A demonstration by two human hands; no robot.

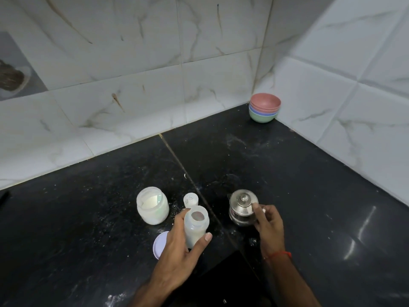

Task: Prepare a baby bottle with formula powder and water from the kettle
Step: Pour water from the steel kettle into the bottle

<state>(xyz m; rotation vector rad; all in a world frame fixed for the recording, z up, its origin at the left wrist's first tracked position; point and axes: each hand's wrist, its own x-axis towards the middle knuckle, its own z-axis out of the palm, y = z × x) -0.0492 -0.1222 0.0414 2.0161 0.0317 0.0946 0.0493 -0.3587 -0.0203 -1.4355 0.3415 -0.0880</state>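
Observation:
An open translucent baby bottle [196,224] with white powder in it stands on the black counter [88,229], and my left hand [181,247] is wrapped around it. To its right sits a small steel kettle [243,207] with its lid on. My right hand [269,227] grips the kettle at its handle side. Left of the bottle stands an open glass jar of formula powder [152,208]. A small white bottle cap [190,199] lies just behind the bottle.
A pale lilac jar lid [159,245] lies beside my left hand. A stack of coloured bowls [264,110] stands in the far corner by the tiled walls. Powder is scattered over the counter around the jar.

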